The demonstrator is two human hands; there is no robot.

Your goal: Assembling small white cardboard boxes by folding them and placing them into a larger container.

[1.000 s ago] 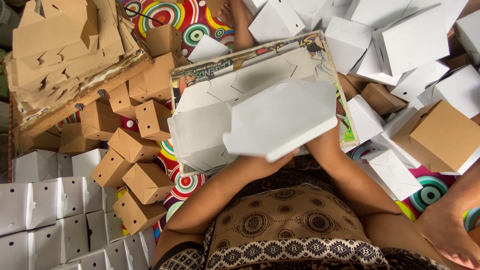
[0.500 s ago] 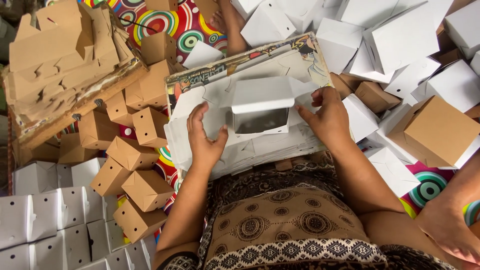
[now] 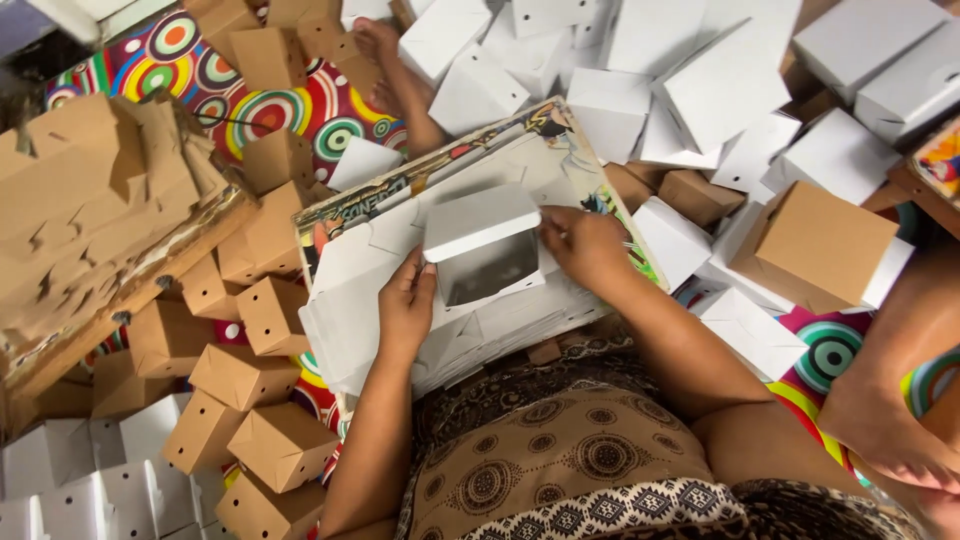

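Note:
A half-folded white cardboard box [image 3: 486, 250] sits on a stack of flat white box blanks [image 3: 350, 310], which rests on a colourful board [image 3: 400, 185] in my lap. My left hand [image 3: 405, 305] holds the box's left side, fingers up against its wall. On the box's right side my right hand [image 3: 585, 245] pinches the top flap. The box's inside shows grey, with its lid flap raised toward the far side.
Folded brown boxes [image 3: 250, 380] crowd the floor at left, beside a tray of flat brown blanks [image 3: 90, 210]. Finished white boxes [image 3: 700, 80] pile at the back and right. Another person's foot [image 3: 890, 420] is at the right, and a foot [image 3: 380, 45] at the far middle.
A second ago I held a flat white blank up in the air; now it is folded into a box shape on the stack, and both hands have closed in on its sides.

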